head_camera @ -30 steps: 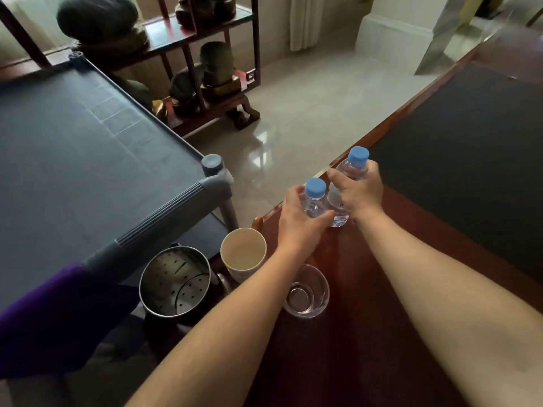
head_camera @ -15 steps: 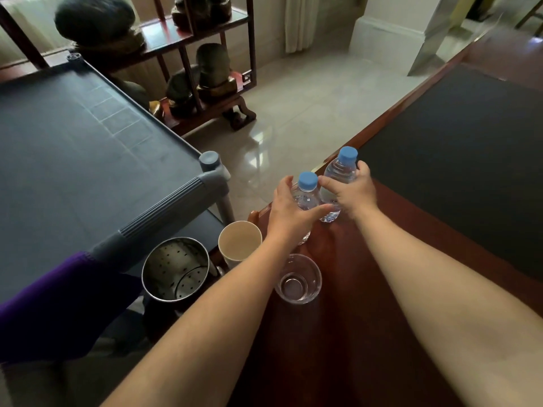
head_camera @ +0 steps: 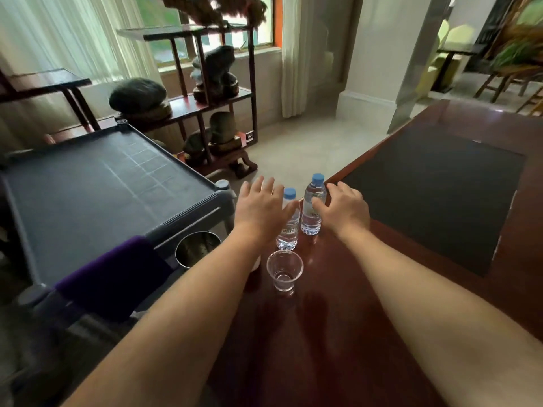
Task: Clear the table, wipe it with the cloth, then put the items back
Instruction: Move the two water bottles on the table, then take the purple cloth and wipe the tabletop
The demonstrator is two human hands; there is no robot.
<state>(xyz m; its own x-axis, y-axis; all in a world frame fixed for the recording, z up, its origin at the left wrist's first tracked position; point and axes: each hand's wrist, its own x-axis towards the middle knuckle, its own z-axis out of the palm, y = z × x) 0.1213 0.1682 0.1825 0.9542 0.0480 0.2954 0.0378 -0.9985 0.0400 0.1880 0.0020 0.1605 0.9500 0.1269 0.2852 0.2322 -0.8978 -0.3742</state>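
Note:
Two small clear water bottles with blue caps stand upright near the left edge of the dark wooden table (head_camera: 338,304). The nearer bottle (head_camera: 287,233) is beside my left hand (head_camera: 261,211), whose fingers are spread and hold nothing. The farther bottle (head_camera: 312,211) stands just left of my right hand (head_camera: 343,211), also spread with nothing in it. A clear plastic cup (head_camera: 284,270) stands upright in front of the bottles. A purple cloth (head_camera: 114,276) hangs over the near rail of the grey cart.
A grey cart (head_camera: 97,195) stands left of the table, with a steel perforated pot (head_camera: 197,249) on its lower level. A black mat (head_camera: 440,198) covers the table's right part. A wooden shelf (head_camera: 205,98) with stones stands behind on the tiled floor.
Both hands have let go of the bottles, which now stand on the table, and have opened and drawn back. The camera has tilted up. My left arm now hides the paper cup.

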